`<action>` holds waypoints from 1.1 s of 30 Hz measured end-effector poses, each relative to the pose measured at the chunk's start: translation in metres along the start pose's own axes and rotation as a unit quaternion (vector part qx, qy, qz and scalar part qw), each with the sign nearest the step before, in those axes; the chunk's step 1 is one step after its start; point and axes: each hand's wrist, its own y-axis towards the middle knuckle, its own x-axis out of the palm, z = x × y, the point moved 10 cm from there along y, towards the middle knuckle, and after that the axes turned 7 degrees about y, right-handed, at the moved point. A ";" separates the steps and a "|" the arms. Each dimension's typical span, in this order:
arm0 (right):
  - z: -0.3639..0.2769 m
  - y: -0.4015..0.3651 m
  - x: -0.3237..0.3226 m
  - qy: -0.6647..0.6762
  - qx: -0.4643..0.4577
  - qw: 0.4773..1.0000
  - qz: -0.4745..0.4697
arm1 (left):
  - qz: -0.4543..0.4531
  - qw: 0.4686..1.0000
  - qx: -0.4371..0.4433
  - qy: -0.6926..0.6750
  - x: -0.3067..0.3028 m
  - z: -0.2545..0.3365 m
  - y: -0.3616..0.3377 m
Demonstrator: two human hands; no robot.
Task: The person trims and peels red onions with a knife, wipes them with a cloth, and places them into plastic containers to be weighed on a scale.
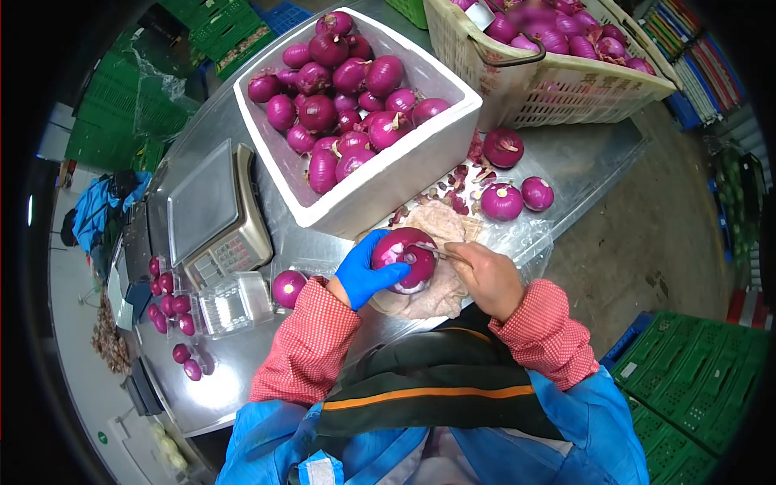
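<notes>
A large red onion rests in my left hand, which wears a blue glove and has its fingers closed around it. Pale patches show on the onion's lower side. In my bare right hand is a small knife, its blade against the onion's right side; the fist hides most of the handle. Beneath both hands lies a crumpled beige cloth. Beyond it, loose onion skins are scattered, beside a trimmed onion and two others. Another onion sits left of my left forearm.
A white foam box full of red onions stands ahead, with a plastic crate of onions at its right. To the left are a scale, a clear plastic tray and several packed onions. Green crates stand at lower right.
</notes>
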 end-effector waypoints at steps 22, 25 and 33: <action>0.058 0.016 0.014 0.121 0.177 0.977 -0.012 | -0.025 0.999 0.014 -0.030 0.010 -0.008 0.001; 0.035 0.015 0.023 0.291 0.083 0.953 -0.024 | -0.040 0.999 0.016 0.026 0.016 0.003 0.002; 0.001 0.003 0.027 0.336 0.129 0.933 -0.023 | 0.076 0.953 0.007 -0.292 0.020 -0.026 0.006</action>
